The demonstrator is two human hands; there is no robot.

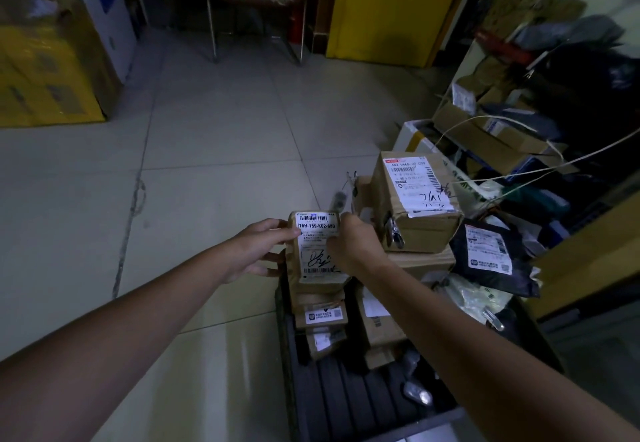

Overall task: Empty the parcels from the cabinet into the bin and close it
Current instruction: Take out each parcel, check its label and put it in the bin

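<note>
Nearest, bottom centre: dark ribbed bin, left rim running up the frame, near part of its inside bare apart from a couple of small silvery packets. Farther in, small cardboard parcels stacked against the left wall, more brown boxes beside them to the right. Above that stack, both bare forearms reach in and meet on one small parcel, brown with a white barcode label facing up, held over the bin's far left end. Left hand grips its left edge, thumb pressed on the label's upper left, other fingers spread along the side. Right hand pinches the right edge, fingers curled over the label. Just right of the hands, a large cardboard box sits on top of other boxes, tilted, label up, close to the right hand but apart from it. Right of that, a black poly mailer leans over the pile; pale bagged items below it crowd the bin's right rim. Thin white cords cross above the pile. Behind, open shelving crammed with parcels blocks the right side. Left and ahead, tiled floor lies open. Far left, yellow cartons; far centre, a metal-legged frame; beside it a yellow panel.
</note>
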